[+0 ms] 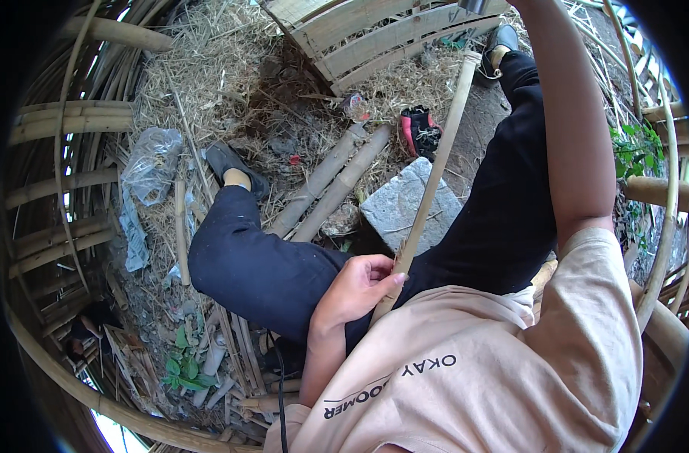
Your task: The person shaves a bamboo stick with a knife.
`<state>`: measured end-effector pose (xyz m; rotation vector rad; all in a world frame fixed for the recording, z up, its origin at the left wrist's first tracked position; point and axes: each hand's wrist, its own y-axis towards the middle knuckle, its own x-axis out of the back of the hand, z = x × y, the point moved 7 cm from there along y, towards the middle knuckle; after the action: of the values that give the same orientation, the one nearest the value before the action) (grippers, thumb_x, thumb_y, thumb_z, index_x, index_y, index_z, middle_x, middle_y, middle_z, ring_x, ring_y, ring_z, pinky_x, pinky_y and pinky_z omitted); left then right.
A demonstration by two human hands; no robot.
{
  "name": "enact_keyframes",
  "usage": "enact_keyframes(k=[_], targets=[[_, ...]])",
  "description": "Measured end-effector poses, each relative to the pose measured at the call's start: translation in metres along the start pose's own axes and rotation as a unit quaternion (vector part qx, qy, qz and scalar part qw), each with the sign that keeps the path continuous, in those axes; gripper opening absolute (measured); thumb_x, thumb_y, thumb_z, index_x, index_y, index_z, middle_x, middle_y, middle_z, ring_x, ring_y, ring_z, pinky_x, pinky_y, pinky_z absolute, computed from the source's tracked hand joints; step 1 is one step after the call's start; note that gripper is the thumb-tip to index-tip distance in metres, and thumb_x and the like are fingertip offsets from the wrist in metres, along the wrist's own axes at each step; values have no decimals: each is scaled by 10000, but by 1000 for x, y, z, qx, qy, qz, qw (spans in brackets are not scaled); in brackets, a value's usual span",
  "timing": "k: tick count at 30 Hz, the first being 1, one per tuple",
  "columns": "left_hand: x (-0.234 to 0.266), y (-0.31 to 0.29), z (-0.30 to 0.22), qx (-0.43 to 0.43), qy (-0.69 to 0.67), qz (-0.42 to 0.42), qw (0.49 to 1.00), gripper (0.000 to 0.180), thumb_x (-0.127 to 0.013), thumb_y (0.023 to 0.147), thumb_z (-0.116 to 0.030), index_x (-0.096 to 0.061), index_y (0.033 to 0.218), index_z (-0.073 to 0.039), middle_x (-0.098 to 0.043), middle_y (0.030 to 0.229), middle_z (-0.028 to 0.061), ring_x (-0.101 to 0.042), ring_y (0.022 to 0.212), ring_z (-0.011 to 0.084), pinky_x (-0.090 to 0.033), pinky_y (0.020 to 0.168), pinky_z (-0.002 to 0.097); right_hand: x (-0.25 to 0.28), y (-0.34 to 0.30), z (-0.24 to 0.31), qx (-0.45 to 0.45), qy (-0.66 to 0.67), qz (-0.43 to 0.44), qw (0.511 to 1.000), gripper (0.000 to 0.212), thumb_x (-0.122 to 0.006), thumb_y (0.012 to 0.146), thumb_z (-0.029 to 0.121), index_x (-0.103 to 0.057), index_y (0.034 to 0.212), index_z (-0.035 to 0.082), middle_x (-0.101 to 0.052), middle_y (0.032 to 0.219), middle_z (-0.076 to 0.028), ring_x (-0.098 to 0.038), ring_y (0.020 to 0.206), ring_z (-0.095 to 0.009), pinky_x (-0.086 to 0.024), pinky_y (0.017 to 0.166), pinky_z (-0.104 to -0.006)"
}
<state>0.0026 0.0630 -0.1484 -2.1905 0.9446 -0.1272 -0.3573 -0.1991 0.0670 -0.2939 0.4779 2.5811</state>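
The left hand [357, 288] grips a bamboo strip [434, 172].

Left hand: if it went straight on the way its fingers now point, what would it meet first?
The left hand would meet the strip it already touches; past that, probably the dark trousers, though depth is unclear.

Long strip [439, 177]: looks like bamboo, matt, mostly smooth, fibres frayed toward near end. Block [406, 200]: stone or concrete, matt, rough, pitted. Slatted panel [375, 45], far: dull wood or bamboo. Paired poles [319, 182]: matt, weathered bamboo. Bag [154, 162], left: clear plastic, glossy, crinkled. Trousers [246, 257] and shirt [526, 377]: both are matt cloth, creased. Straw [201, 83], far left: dry, coarse, dull. Grey piece [474, 5], far edge: smooth, shows a metallic sheen.
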Motion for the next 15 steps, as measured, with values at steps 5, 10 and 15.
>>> enact_keyframes(k=[5, 10, 15], targets=[[2, -3, -16, -80, -60, -22, 995, 256, -547, 1026, -183, -547, 1162, 34, -692, 1021, 123, -671, 877, 148, -552, 811, 290, -6, -14, 7, -4, -25, 7, 1000, 100, -563, 908, 72, -553, 999, 31, -506, 694, -4, -495, 556, -96, -439, 519, -255], [6, -7, -10, -8, -131, -83, 988, 195, -401, 1079, -250, -380, 1175, -82, -509, 729, 49, -536, 600, 120, -558, 604, 304, -4, -10, 4, -15, -21, 9, 1000, 102, -567, 918, 75, -543, 1003, 23, -505, 699, -1, -494, 562, -90, -433, 517, -244], [27, -10, -37, -98, -266, -124, 951, 179, -496, 1041, -167, -404, 1159, -68, -509, 773, 58, -460, 585, 81, -390, 503, 229, -18, -33, 22, 8, -80, 3, 997, 126, -580, 930, 98, -539, 1016, 14, -502, 723, -4, -482, 573, -88, -431, 538, -231]])
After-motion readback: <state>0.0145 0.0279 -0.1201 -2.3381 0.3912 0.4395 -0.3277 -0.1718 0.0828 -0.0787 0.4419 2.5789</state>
